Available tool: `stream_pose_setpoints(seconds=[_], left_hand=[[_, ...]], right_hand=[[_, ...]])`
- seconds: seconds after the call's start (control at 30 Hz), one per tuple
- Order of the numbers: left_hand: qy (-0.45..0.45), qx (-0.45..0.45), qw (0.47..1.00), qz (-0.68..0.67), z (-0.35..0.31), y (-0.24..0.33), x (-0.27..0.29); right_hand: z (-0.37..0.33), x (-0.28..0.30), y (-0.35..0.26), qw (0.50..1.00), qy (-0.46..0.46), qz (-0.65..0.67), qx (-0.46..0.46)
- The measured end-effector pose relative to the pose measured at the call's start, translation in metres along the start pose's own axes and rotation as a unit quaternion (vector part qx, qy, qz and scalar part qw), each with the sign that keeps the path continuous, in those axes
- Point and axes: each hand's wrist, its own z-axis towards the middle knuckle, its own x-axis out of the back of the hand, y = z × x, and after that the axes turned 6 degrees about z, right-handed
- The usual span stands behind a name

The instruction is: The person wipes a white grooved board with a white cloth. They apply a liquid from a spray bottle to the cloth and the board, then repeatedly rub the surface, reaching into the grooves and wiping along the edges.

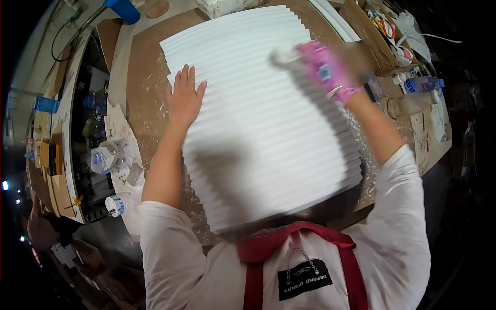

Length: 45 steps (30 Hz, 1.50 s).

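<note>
— White ribbed panel (268, 124), a large ridged sheet, lies flat on the brown workbench (144, 82). How would it handle?

— Likely light, stiff, dent-prone; best gripped by its edges. Left hand (185, 98) presses open-palmed on its left margin; pink-gloved right hand (325, 70) clamps a blurred white pad (284, 53) near the panel's far right corner.

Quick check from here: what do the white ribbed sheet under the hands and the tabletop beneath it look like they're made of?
White ribbed sheet: probably paper or thin card, matte; even parallel folds, stepped edges like a fanned stack. Tabletop: seemingly brown fibreboard or hardboard, dull, speckled with white dried smears. The left hand presses flat on the sheet; the right hand wears a pink glove, apparently rubbery, gripping something blurred and whitish.
</note>
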Motion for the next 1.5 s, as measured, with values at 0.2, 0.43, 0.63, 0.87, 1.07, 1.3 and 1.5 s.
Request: stream_pose_setpoints(seconds=[0.2, 0.43, 0.63, 0.87, 1.07, 1.3, 1.5], left_hand=[[-0.006, -0.002, 1.0, -0.018, 0.003, 0.001, 0.002], [0.064, 0.008, 0.985, -0.157, -0.021, -0.019, 0.03], [-0.136, -0.184, 0.955, -0.19, -0.208, 0.051, 0.089], [-0.132, -0.205, 0.963, -0.115, -0.282, 0.097, 0.091], [-0.138, -0.195, 0.962, -0.129, -0.282, 0.095, 0.089], [-0.11, -0.175, 0.962, -0.179, -0.283, 0.095, 0.092], [-0.083, 0.11, 0.67, -0.729, -0.223, 0.118, 0.132]], right_hand=[[-0.043, 0.017, 0.031, 0.937, 0.009, -0.346, 0.04], [-0.085, 0.133, 0.03, 0.984, 0.179, 0.012, 0.017], [-0.089, 0.02, -0.058, 0.971, 0.071, -0.03, 0.227], [-0.06, -0.14, -0.08, 0.899, -0.112, -0.262, 0.334], [-0.061, 0.031, -0.004, 0.932, -0.065, -0.356, -0.008], [-0.125, -0.023, -0.079, 0.988, -0.005, -0.064, 0.137], [-0.22, -0.131, -0.097, 0.89, -0.138, 0.426, -0.083]])
